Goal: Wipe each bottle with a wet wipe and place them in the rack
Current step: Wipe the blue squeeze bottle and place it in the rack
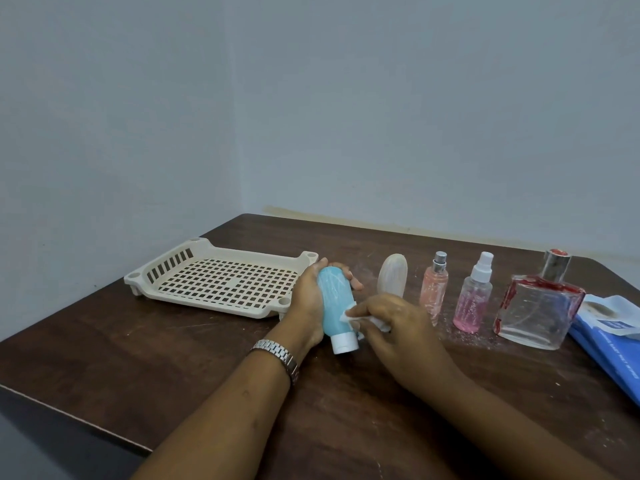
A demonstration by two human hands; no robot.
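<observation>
My left hand (306,304) grips a light blue bottle (334,303) with its white cap pointing toward me, held just above the table. My right hand (394,318) pinches a white wet wipe (349,317) against the bottle's lower right side. A cream perforated rack (221,277) sits to the left with nothing in it. To the right stand a pale oval bottle (393,277), a pink spray bottle with a silver top (433,289), a pink spray bottle with a white top (473,299) and a large square glass bottle with red smears (540,306).
A blue wet-wipe pack (609,344) lies at the right edge of the dark wooden table (156,351). White specks dust the tabletop around the bottles. Walls close off the table's back and left sides. A metal watch (277,355) is on my left wrist.
</observation>
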